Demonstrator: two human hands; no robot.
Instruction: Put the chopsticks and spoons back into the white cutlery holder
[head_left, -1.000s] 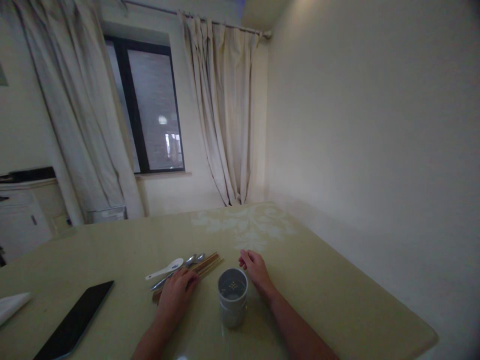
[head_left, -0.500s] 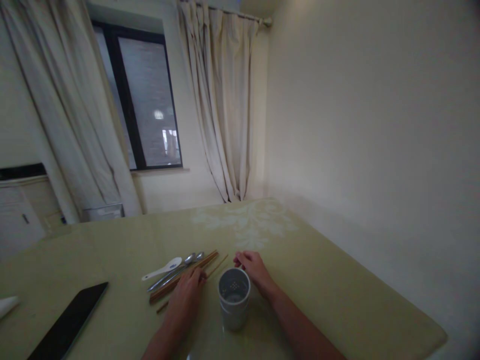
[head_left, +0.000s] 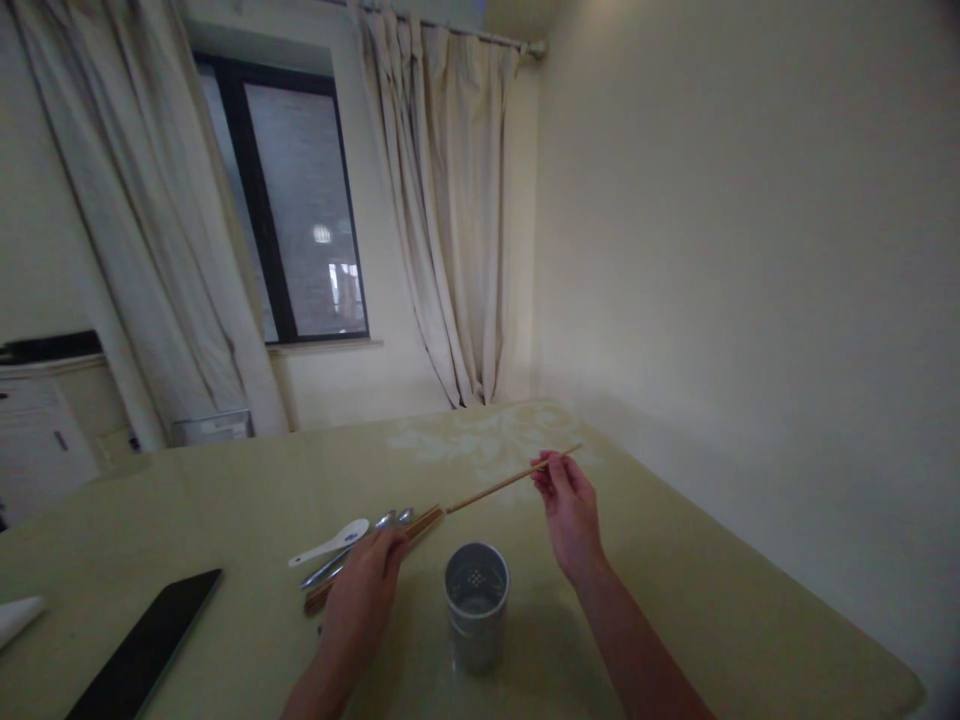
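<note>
My right hand [head_left: 571,510] pinches a thin wooden chopstick [head_left: 495,488] near its narrow far end, to the right of the cup. The chopstick slants down to the left, its other end close to the tips of a bundle of brown chopsticks [head_left: 426,522]. Over that bundle lies my left hand [head_left: 367,580], its fingers curled round the chopsticks and hiding their middle. A grey cylindrical holder [head_left: 478,620] with small holes in its bottom stands upright between my forearms. Beside the bundle are two metal spoons [head_left: 385,520] and a white spoon [head_left: 330,545], partly behind my left hand.
On the left of the greenish table [head_left: 675,600] lies a black flat tablet-like object [head_left: 146,645], with part of a white object [head_left: 19,618] at the edge. A wall [head_left: 750,300] runs along the right side. Curtains [head_left: 457,220] and a window [head_left: 304,210] are behind.
My right hand has moved up and right from behind the holder, drawing the single chopstick away from the left hand. My left hand now covers the bundle.
</note>
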